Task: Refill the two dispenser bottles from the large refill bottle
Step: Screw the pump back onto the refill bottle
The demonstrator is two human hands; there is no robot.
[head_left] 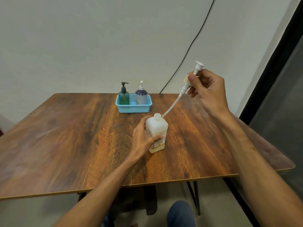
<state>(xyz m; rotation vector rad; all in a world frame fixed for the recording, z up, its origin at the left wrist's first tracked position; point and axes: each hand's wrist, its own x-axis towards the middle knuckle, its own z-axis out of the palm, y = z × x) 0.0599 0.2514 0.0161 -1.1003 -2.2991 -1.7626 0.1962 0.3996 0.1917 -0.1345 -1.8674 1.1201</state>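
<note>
The large white refill bottle [157,133] stands upright near the middle of the wooden table [65,136], its neck uncapped. My left hand [144,136] grips its side. My right hand [206,89] holds the white pump head [193,76] up and to the right, and the long dip tube [172,105] slants down with its tip just beside the bottle's mouth. A green dispenser bottle [124,95] and a purple dispenser bottle [141,94] stand upright in a blue basket [133,108] behind.
The basket sits at the table's far edge by a grey wall. A black cable [188,49] runs down the wall behind the table. A dark window frame [278,63] lies to the right. My knee [180,213] shows below the front edge.
</note>
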